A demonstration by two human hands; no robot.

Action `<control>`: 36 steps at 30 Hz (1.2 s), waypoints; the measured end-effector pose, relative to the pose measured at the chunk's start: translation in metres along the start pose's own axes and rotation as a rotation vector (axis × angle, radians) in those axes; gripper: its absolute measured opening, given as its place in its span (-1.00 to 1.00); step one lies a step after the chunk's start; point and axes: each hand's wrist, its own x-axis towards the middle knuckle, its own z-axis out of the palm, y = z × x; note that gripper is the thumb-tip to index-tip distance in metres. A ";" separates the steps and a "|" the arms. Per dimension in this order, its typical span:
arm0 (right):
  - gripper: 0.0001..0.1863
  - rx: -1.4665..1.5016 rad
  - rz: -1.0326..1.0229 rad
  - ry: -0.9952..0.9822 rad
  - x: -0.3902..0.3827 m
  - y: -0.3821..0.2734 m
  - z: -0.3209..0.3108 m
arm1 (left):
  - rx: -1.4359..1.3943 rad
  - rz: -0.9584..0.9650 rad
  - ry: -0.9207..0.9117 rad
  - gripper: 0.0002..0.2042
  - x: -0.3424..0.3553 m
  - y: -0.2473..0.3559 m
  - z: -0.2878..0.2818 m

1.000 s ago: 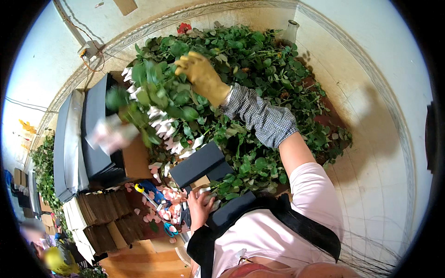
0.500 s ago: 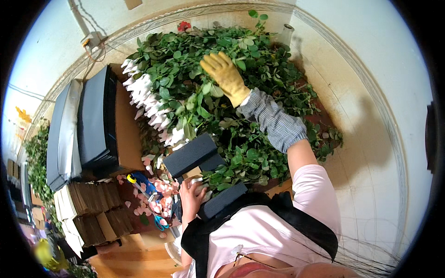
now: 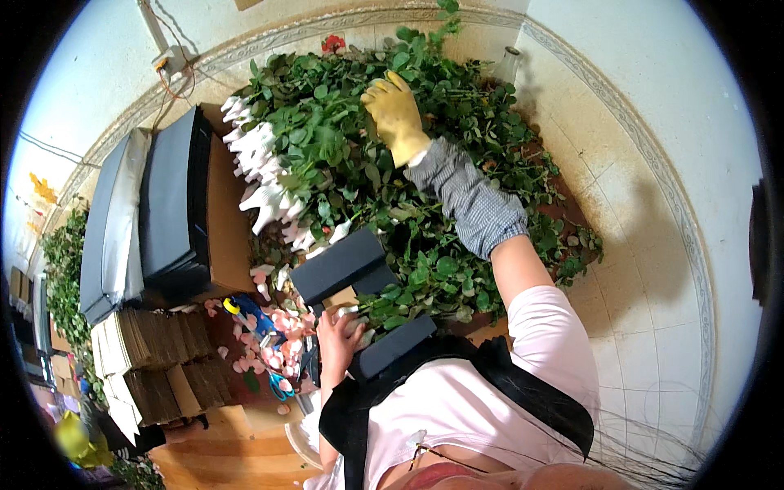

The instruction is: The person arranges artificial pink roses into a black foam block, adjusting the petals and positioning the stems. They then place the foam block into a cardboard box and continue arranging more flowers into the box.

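Observation:
My left hand (image 3: 335,341) curls on white-sleeved flower heads (image 3: 353,328) at the lower middle, between two dark cardboard pieces (image 3: 335,265). Leafy stems extend rightward from them. Higher up, my right hand (image 3: 392,114), in a yellow glove below a checked sleeve cover, is bent over a large pile of green rose stems (image 3: 318,122); its fingers are curled, and what they hold is hidden. A row of white-sleeved flower heads (image 3: 253,147) lines the pile's left side. Pink petals (image 3: 291,325), a yellow-handled cutter (image 3: 231,305) and blue scissors (image 3: 282,385) lie left of my left hand.
Stacks of dark board (image 3: 170,212) in a carton stand at left, above stacked brown cardboard (image 3: 159,339). More foliage (image 3: 65,261) and a blurred yellow item (image 3: 73,437) are farther left. Tiled walls (image 3: 621,229) enclose the pile; a glass vase (image 3: 508,64) stands in the back corner.
My right hand swung right with a leafy, white-sleeved bundle a second ago, then spread over the pile; now it sits higher with fingers curled. My left hand has stayed at the flower heads.

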 end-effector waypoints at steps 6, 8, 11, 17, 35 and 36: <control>-0.82 0.020 0.015 -0.013 -0.010 0.009 0.008 | -0.020 -0.007 -0.031 -0.74 0.001 0.011 -0.009; -0.78 0.045 0.071 -0.163 -0.013 0.012 0.003 | -0.027 0.011 -0.010 -0.74 0.003 0.009 -0.005; -0.65 0.020 0.041 -0.023 -0.019 0.016 -0.002 | -0.024 0.011 -0.003 -0.75 0.002 0.005 -0.004; -0.66 -0.125 0.038 -0.411 -0.029 0.033 -0.057 | -0.024 0.050 -0.002 -0.70 0.001 -0.002 0.001; -0.49 0.111 0.412 -0.582 -0.212 0.082 0.005 | 0.044 0.003 -0.003 -0.70 0.001 0.001 -0.005; -0.51 0.230 0.398 -0.549 -0.193 0.064 -0.007 | 0.051 0.009 -0.012 -0.70 0.000 0.000 -0.006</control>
